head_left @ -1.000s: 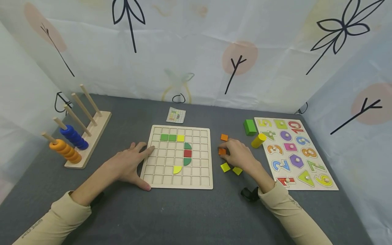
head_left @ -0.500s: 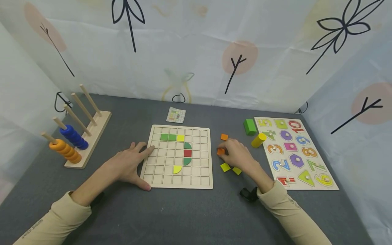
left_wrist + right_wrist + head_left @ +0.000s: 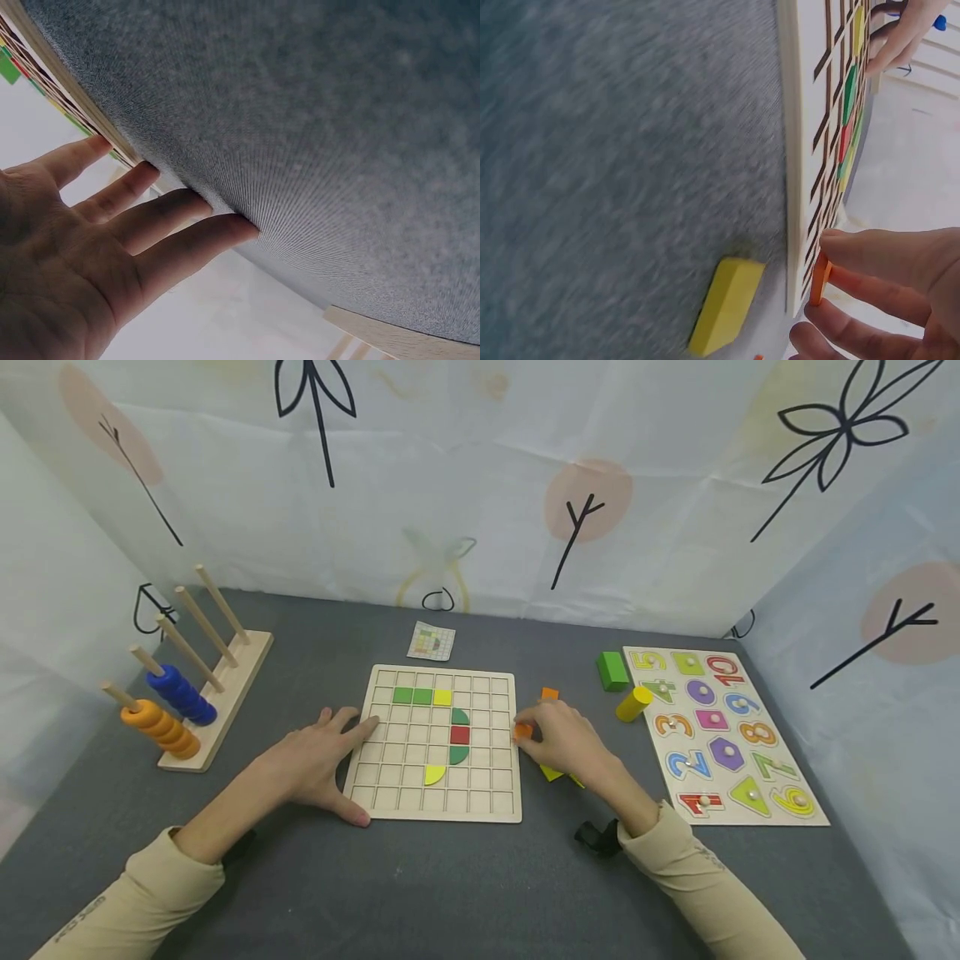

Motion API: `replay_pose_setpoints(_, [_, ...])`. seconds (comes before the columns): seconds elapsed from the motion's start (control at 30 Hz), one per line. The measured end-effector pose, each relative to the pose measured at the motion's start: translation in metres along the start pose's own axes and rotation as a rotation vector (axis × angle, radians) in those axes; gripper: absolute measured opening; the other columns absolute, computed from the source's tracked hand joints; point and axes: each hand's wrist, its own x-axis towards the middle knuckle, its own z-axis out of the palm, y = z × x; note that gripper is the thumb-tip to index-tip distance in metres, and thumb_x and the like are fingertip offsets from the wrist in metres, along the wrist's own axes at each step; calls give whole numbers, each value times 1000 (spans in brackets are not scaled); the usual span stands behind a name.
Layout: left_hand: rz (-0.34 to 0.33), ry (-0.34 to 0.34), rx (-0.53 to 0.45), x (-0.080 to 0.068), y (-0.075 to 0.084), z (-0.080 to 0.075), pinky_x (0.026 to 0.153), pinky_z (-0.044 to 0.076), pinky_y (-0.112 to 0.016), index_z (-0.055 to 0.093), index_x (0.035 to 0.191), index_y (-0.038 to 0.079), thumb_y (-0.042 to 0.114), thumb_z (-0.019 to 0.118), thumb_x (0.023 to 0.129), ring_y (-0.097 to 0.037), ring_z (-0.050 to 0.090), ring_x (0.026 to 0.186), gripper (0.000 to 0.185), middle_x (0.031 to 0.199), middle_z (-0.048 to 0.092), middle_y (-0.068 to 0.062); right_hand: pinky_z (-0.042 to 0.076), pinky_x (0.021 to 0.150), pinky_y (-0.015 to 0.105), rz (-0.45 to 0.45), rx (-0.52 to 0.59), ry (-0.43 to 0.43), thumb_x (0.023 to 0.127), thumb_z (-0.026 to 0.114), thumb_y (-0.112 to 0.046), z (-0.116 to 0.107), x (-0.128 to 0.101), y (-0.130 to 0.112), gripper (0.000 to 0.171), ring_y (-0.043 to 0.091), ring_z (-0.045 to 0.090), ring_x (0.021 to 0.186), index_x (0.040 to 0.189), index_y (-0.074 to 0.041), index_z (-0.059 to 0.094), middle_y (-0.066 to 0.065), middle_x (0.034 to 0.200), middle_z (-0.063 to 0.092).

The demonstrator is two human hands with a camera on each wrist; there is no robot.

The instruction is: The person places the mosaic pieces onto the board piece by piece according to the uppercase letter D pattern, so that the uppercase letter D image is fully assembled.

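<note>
A wooden grid board [image 3: 405, 793] lies mid-table with green, yellow and red tiles set in some of its squares. My left hand [image 3: 318, 764] rests at the board's left side, fingers spread, index fingertip and thumb at its edge. In the left wrist view the fingers [image 3: 180, 255] are extended along the board's side. My right hand [image 3: 566, 739] pinches an orange tile [image 3: 820, 277] between thumb and fingers, right at the board's right edge. Below this hand lie yellow tiles [image 3: 551, 773], partly covered by it. Another orange tile [image 3: 550, 693] shows just beyond the hand.
On the left stands a peg stacker [image 3: 243, 664] with orange and blue rings. A small pattern card [image 3: 431, 642] lies behind the board. To the right are a green block [image 3: 612, 672], a yellow cylinder [image 3: 633, 703] and a number puzzle board [image 3: 738, 817].
My right hand has moved left with the orange tile, from among the loose tiles to the board's right edge. My left hand has stayed in place.
</note>
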Motion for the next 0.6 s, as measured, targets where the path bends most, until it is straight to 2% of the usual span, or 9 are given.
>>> replay_pose_setpoints(0.1, [-3, 1, 2, 0, 0, 0, 93, 46, -77, 38, 157, 8, 85, 82, 50, -66, 39, 138, 139, 154, 41, -29, 45, 59, 25, 2, -5, -5, 91, 77, -15, 1, 1, -6, 24, 16, 59, 76, 114, -7, 78, 11, 106, 72])
replay_pose_setpoints(0.23, [-9, -4, 3, 0, 1, 0, 94, 46, -77, 38, 157, 8, 86, 81, 50, -66, 38, 139, 139, 155, 40, -29, 42, 55, 25, -12, -8, -9, 90, 78, -16, 3, 2, -15, 27, 16, 55, 71, 116, -5, 77, 12, 105, 71])
replay_pose_setpoints(0.47, [-15, -17, 2, 0, 1, -1, 94, 44, -79, 37, 158, 8, 85, 82, 50, -66, 37, 139, 140, 155, 39, -30, 46, 56, 23, -32, -16, -9, 90, 77, -16, 7, 7, -32, 23, 18, 65, 86, 112, -9, 79, 8, 104, 73])
replay_pose_setpoints(0.6, [-19, -19, 1, 0, 1, -1, 95, 44, -79, 36, 158, 9, 85, 82, 50, -66, 37, 140, 140, 156, 39, -30, 45, 56, 23, -57, -2, -9, 91, 76, -15, 10, 10, -41, 20, 19, 65, 85, 110, -11, 80, 6, 101, 74])
